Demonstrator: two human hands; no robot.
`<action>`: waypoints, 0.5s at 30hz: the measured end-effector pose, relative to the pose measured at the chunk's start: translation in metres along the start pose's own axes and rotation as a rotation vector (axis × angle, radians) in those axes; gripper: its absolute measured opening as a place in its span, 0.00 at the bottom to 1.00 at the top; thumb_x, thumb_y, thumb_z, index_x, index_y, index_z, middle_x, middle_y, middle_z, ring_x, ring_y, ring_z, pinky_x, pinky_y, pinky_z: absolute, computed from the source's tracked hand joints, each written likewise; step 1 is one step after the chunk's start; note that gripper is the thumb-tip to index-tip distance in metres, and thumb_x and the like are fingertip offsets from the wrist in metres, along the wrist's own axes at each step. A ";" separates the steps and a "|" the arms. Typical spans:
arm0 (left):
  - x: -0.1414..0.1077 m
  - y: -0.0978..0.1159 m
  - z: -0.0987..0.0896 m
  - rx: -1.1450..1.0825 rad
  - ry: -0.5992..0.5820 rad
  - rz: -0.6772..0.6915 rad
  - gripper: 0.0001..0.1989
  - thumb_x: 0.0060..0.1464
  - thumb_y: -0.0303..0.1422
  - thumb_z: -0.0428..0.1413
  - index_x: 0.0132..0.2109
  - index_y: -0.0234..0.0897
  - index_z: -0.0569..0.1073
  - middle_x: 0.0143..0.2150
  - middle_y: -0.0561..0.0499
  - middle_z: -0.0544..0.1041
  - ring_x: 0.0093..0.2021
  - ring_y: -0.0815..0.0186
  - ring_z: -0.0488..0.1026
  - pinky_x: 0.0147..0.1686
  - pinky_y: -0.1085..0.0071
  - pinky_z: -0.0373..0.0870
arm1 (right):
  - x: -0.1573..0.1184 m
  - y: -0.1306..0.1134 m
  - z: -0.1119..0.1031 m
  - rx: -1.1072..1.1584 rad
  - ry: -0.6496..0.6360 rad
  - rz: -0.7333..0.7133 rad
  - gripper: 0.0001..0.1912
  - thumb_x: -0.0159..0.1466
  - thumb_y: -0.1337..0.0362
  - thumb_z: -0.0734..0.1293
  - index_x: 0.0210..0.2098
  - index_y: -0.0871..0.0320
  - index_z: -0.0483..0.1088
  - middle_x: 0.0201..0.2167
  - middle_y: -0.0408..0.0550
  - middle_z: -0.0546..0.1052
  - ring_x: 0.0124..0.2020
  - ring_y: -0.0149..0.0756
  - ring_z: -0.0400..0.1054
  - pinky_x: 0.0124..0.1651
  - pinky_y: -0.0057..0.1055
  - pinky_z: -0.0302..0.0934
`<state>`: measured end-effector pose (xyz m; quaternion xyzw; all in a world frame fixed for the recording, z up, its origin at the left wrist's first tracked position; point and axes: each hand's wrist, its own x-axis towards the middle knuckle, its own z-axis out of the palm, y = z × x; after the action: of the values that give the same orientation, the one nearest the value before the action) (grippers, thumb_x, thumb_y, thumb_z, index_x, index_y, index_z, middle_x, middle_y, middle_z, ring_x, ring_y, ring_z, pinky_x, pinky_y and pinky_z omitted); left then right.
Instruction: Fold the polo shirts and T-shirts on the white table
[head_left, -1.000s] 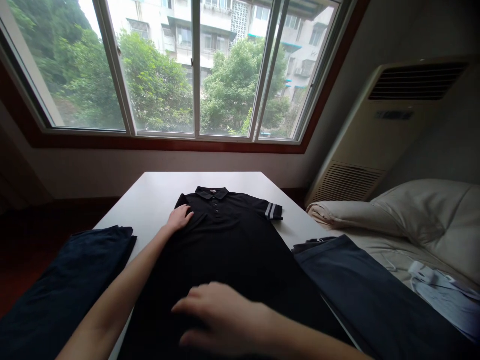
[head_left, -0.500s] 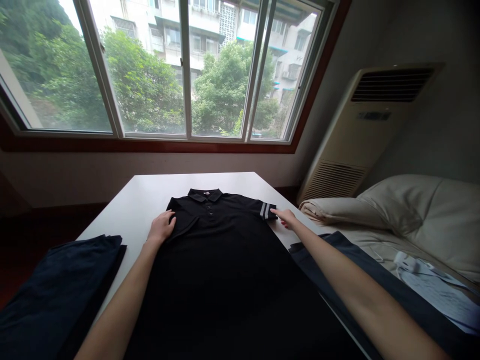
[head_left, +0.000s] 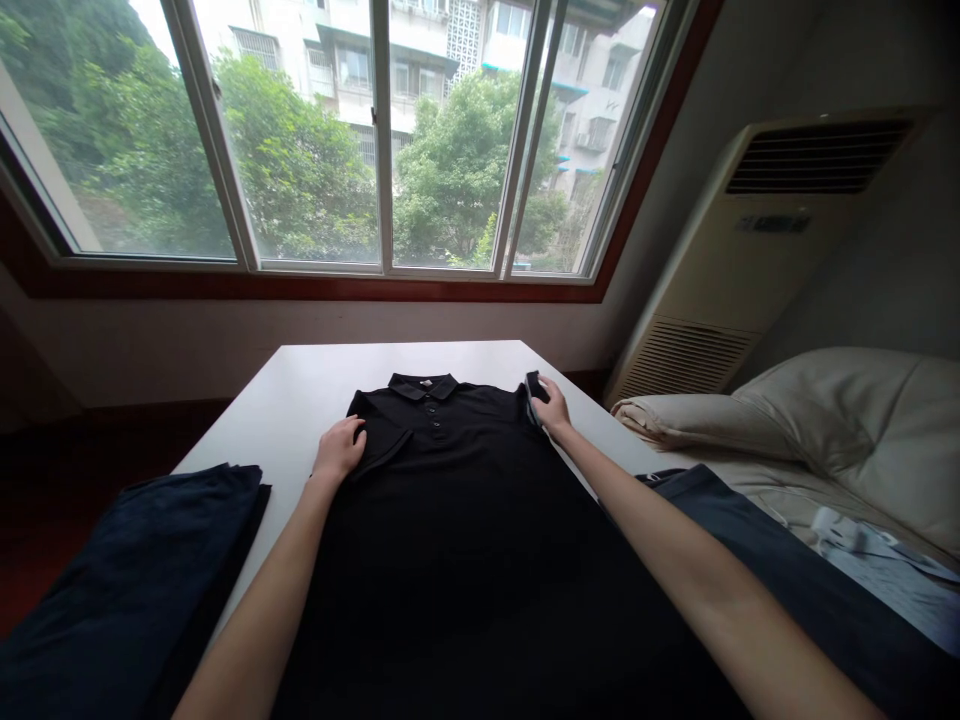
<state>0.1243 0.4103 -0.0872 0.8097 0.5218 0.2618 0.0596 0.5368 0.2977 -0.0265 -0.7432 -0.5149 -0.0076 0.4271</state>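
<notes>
A black polo shirt lies spread on the white table, its buttoned collar toward the window. The sleeve on its left side is folded inward over the chest. My left hand rests on the shirt's left edge by that sleeve, thumb and fingers apart. At the other shoulder, my right hand pinches the cuff of the right sleeve and holds it raised off the table. Its light stripes are mostly hidden by my fingers.
Dark navy folded clothing hangs over the table's left side. More dark grey clothing lies at the right, partly behind my forearm. Beyond it are a beige sofa with a white item and a standing air conditioner.
My right hand has closed on the striped sleeve cuff and lifted it up and inward. The left hand stays at the folded sleeve. The whole view has shifted slightly.
</notes>
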 end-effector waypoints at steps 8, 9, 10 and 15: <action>-0.001 0.000 -0.002 -0.013 -0.006 -0.004 0.16 0.62 0.33 0.49 0.53 0.35 0.74 0.61 0.43 0.71 0.61 0.57 0.67 0.61 0.62 0.61 | -0.055 -0.019 0.020 -0.389 -0.520 -0.623 0.32 0.65 0.73 0.57 0.67 0.53 0.55 0.49 0.53 0.75 0.45 0.41 0.69 0.52 0.38 0.62; -0.001 0.000 -0.002 -0.014 -0.006 -0.002 0.16 0.62 0.33 0.49 0.53 0.35 0.74 0.61 0.43 0.71 0.61 0.57 0.67 0.61 0.62 0.61 | -0.059 -0.019 0.019 -0.407 -0.506 -0.605 0.30 0.65 0.72 0.56 0.67 0.55 0.57 0.47 0.53 0.75 0.44 0.41 0.69 0.51 0.37 0.62; -0.001 0.000 -0.002 -0.016 -0.007 -0.001 0.16 0.62 0.33 0.49 0.53 0.35 0.74 0.61 0.43 0.71 0.61 0.58 0.67 0.61 0.62 0.61 | -0.061 -0.017 0.019 -0.411 -0.493 -0.589 0.29 0.66 0.72 0.55 0.66 0.56 0.59 0.46 0.54 0.75 0.44 0.41 0.69 0.51 0.37 0.62; 0.000 -0.001 0.000 -0.025 -0.006 -0.007 0.16 0.61 0.33 0.49 0.53 0.36 0.74 0.61 0.43 0.71 0.61 0.57 0.67 0.61 0.60 0.61 | -0.072 -0.008 0.018 -0.307 -0.409 -0.540 0.23 0.70 0.66 0.55 0.62 0.59 0.64 0.52 0.54 0.75 0.53 0.41 0.67 0.58 0.36 0.60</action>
<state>0.1236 0.4101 -0.0872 0.8078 0.5213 0.2655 0.0721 0.4886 0.2558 -0.0654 -0.6223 -0.7599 -0.0485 0.1814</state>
